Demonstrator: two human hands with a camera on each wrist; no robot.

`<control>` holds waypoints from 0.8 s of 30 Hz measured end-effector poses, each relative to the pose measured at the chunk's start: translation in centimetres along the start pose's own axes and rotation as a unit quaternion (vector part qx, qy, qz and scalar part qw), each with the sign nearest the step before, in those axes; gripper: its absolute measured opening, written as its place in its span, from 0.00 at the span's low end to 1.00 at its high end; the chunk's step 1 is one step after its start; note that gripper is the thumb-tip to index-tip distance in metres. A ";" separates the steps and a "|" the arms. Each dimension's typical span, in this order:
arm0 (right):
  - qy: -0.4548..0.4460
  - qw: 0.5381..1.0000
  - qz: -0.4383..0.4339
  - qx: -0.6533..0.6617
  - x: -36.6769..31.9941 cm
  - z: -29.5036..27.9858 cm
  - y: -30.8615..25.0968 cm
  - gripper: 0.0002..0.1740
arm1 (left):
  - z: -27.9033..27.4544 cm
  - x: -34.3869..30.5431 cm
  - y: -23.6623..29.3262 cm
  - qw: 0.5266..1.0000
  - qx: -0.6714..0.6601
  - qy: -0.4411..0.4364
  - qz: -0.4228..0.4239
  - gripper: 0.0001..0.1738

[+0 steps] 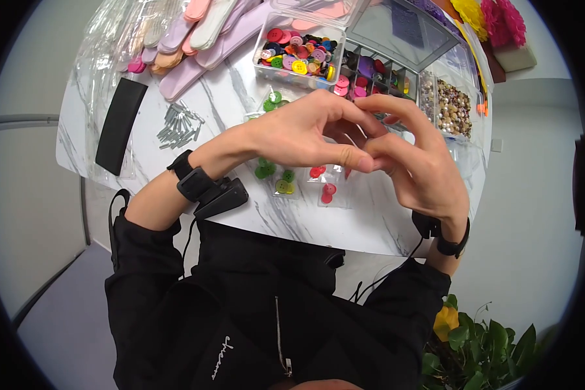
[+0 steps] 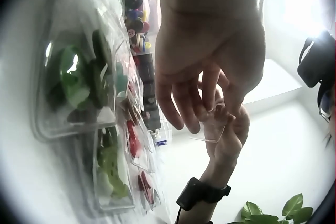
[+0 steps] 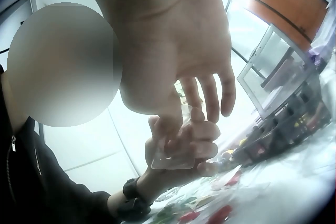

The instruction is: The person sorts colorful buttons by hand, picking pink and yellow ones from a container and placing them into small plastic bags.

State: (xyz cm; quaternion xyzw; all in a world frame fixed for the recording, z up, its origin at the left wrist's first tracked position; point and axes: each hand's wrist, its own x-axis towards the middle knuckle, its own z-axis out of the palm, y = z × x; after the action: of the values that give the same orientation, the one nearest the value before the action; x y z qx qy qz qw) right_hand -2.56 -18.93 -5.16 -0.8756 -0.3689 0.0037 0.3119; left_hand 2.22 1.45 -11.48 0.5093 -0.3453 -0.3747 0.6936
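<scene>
My left hand (image 1: 299,133) and right hand (image 1: 426,162) meet over the table, fingertips close together. Between them they pinch a small clear plastic bag (image 3: 173,162), whose corner also shows below the fingers in the left wrist view. Whether it holds anything, I cannot tell. Beneath the hands lie small clear bags of buttons: a bag with yellow-green buttons (image 1: 283,186), one with red buttons (image 1: 328,193), and green buttons (image 1: 264,169) partly covered by the left hand.
Beyond the hands stand an open box of mixed buttons (image 1: 300,57), a lidded compartment box (image 1: 396,32) and a container of beads (image 1: 454,107). To the left are grey sticks (image 1: 181,125), a black strip (image 1: 121,125) and pastel packaged pieces (image 1: 185,78).
</scene>
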 end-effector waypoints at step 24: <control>0.054 0.996 0.070 -0.019 5.9 -2.6 1.0 0.09 | -0.3 -0.2 -0.1 0.997 0.034 -0.064 0.003 0.18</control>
State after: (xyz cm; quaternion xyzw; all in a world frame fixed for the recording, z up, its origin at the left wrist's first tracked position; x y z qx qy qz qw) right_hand 2.99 -17.05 -2.24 -0.9038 -0.2895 -0.0292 0.3138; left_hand 2.37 1.71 -11.70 0.5065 -0.4029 -0.3924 0.6535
